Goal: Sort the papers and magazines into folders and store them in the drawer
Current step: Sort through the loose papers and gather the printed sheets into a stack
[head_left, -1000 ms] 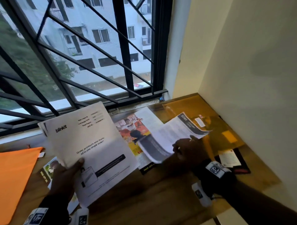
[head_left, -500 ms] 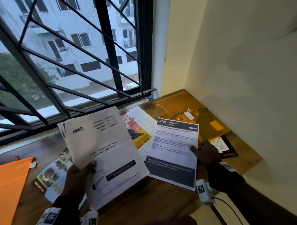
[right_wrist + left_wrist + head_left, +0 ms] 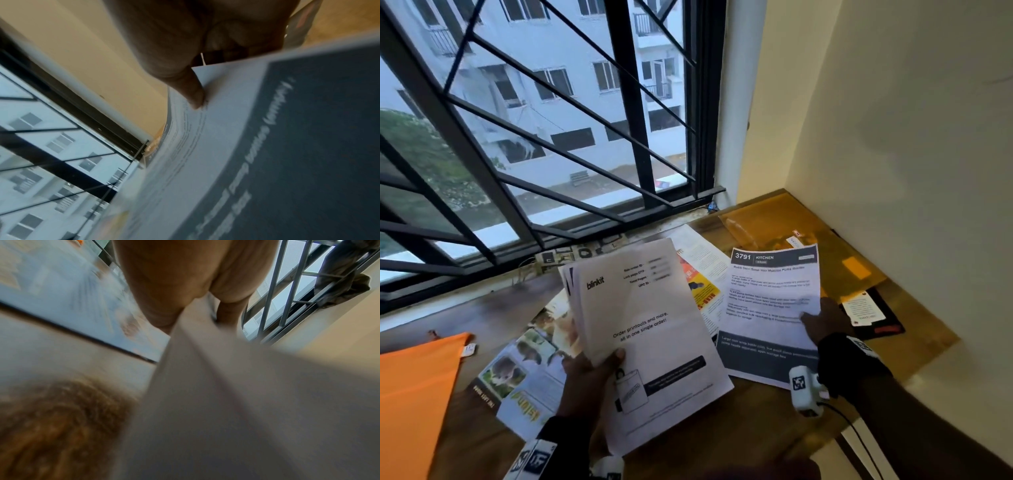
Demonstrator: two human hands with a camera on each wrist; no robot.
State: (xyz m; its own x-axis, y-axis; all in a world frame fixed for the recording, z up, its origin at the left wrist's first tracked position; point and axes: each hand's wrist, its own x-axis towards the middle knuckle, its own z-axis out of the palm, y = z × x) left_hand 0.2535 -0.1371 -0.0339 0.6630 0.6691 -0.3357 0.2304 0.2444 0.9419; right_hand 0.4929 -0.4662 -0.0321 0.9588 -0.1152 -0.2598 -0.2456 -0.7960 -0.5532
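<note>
The head view looks down at a desk (image 3: 774, 428) in a window corner; the left wrist view sits close under a paper stack (image 3: 236, 410), facing the window; the right wrist view skims a sheet (image 3: 257, 154) windowward; all share the window grille (image 3: 544, 144).

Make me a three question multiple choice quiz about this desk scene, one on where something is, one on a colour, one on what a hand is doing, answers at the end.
1. Where does the amber folder lie?
A. in the desk corner by the wall
B. under the orange folder
C. in the left hand

2. What colour is the band across the top of the 3791 Kitchen sheet?
A. red
B. dark grey
C. green

3. What is the left hand doing?
A. resting flat on the desk
B. gripping the Blinkit paper stack
C. pulling the window grille

Answers: 1 A, it sits where window and wall meet. 2 B, white lettering on dark grey. 3 B, the thumb lies across the top page.
</note>
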